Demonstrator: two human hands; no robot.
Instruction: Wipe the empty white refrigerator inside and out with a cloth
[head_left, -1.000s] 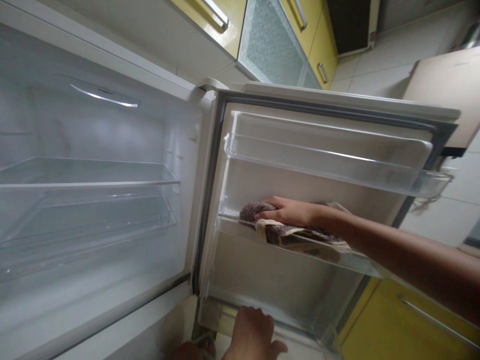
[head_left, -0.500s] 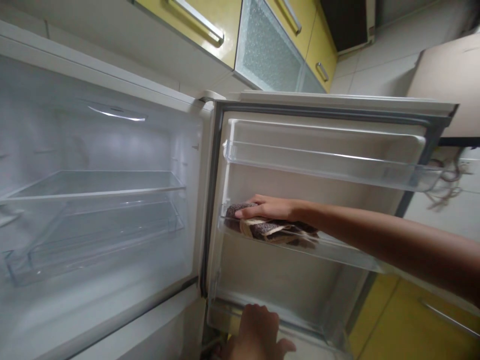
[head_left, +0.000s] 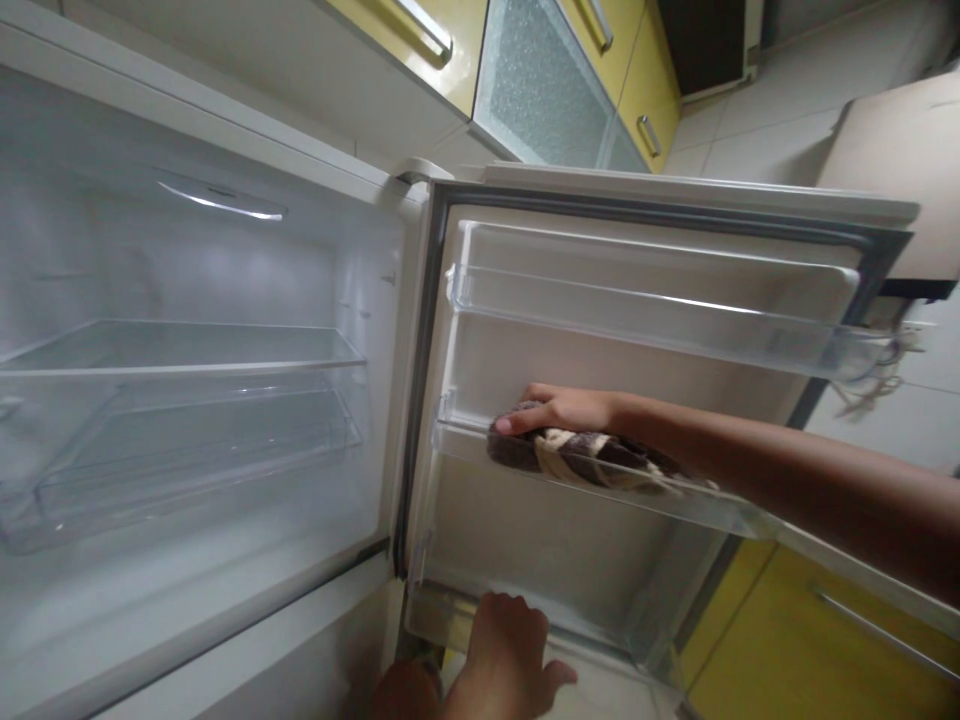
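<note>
My right hand (head_left: 566, 410) presses a folded brown and cream cloth (head_left: 577, 452) down inside the clear middle door shelf (head_left: 712, 510) of an open refrigerator. Its fingers are closed over the cloth, and part of the cloth shows through the shelf's front wall. Low in the view, my left hand (head_left: 510, 645) is at the lower door shelf (head_left: 439, 615), back of the hand towards me. The fingers curl away from view and the thumb sticks out to the right. Whatever they hold, if anything, is hidden.
The refrigerator door (head_left: 540, 540) stands open to the right, with a clear upper shelf (head_left: 637, 325). On the left are a glass shelf (head_left: 225, 348) and a clear drawer (head_left: 202, 475) in the compartment. Yellow cabinets (head_left: 832, 630) lie beyond the door, and more hang above.
My right hand has slid the cloth rightward along the middle door shelf, away from the hinge end. The view has shifted slightly, and my left hand stays near the lower shelf.
</note>
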